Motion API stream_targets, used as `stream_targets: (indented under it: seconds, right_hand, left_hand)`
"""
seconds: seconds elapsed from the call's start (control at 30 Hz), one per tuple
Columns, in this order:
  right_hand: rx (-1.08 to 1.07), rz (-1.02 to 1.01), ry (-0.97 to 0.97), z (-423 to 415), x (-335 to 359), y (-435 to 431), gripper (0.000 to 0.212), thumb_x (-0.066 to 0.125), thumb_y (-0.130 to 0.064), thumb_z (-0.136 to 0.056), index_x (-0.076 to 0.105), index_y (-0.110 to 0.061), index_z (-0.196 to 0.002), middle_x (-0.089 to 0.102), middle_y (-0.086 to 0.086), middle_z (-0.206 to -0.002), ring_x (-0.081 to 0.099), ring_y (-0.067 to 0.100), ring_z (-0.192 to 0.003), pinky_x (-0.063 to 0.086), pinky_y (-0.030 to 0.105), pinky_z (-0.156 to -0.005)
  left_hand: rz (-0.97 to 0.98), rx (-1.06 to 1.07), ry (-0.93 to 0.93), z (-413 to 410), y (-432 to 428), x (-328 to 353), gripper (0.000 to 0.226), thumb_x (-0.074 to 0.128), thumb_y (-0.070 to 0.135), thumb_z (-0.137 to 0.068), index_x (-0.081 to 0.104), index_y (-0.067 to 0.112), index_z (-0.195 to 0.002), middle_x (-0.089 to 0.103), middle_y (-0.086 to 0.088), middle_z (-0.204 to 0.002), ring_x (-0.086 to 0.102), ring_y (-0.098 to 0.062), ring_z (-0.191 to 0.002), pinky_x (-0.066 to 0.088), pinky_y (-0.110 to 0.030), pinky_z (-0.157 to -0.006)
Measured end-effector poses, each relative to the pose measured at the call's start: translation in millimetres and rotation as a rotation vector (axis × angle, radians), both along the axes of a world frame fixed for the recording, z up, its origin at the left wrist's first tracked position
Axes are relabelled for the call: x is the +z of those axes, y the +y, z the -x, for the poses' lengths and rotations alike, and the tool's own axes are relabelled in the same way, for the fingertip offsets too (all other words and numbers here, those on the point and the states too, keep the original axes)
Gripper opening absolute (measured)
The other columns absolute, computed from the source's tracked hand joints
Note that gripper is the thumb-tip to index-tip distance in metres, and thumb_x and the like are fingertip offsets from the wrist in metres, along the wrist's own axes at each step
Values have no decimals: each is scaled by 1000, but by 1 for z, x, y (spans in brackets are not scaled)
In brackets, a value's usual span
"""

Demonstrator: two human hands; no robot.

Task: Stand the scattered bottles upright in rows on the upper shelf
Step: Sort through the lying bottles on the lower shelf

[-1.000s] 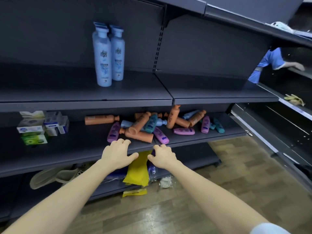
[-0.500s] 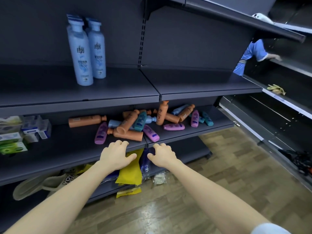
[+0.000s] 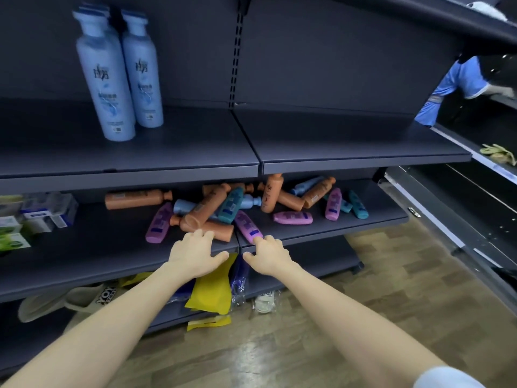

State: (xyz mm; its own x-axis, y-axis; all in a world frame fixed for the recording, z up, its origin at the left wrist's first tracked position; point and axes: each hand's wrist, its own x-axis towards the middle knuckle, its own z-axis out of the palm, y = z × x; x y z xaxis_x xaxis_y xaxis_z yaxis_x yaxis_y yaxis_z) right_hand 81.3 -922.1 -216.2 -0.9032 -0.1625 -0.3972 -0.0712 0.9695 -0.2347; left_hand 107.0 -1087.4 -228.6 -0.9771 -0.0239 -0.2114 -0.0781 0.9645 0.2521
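On the middle shelf (image 3: 98,247), scattered bottles (image 3: 207,211) lie just beyond the left hand (image 3: 193,253) and right hand (image 3: 270,254), both relaxed, empty.

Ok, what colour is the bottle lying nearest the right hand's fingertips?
Purple, with a dark blue label; the head view shows the bottle best.

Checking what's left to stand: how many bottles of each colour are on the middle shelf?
Orange bottles: 7
Purple or pink bottles: 4
Teal bottles: 3
Pale blue bottles: at least 2, pile hides some
Total: at least 16
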Motion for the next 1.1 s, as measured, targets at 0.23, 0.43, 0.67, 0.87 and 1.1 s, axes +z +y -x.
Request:
stream_targets:
  seconds: [0.23,0.43,0.67,0.87,1.1]
  right_hand:
    - [64,31,-35,48,-17,11,44,45,-40,-95,45,-8,-126,42,16,-133,35,36,-126,37,46,-101]
    - [160,3,-79,78,-35,14,46,47,-41,-95,44,-8,-127,40,16,-136,33,37,-129,36,50,-103]
    - [243,3,-138,102,-65,12,54,46,-41,-95,37,-11,-139,38,17,-141,31,37,-132,34,48,-105]
    - [262,3,-208,106,-100,5,51,48,-39,-94,42,-12,-136,41,16,-136,35,36,-129,37,45,-104]
    - [277,33,-253,110,-133,-16,53,47,-41,-95,40,-12,-139,38,15,-141,31,36,-132,33,46,-108]
  left_hand:
    - [17,54,-41,37,20,-9,55,46,57,-89,45,15,-125,47,-6,-129,44,-26,-121,41,-36,-89]
    - [4,118,-88,62,30,-29,55,47,56,-89,44,14,-125,46,-8,-131,43,-28,-123,41,-38,-91]
    - [-56,225,-112,75,30,-58,64,50,56,-88,39,18,-139,44,-7,-137,41,-29,-126,42,-40,-96]
    - [-104,312,-137,73,21,-84,64,53,53,-87,40,17,-139,44,-9,-138,41,-30,-128,41,-42,-98]
    - [-107,334,-168,75,12,-124,64,53,54,-87,40,17,-138,44,-7,-138,40,-28,-129,41,-41,-99]
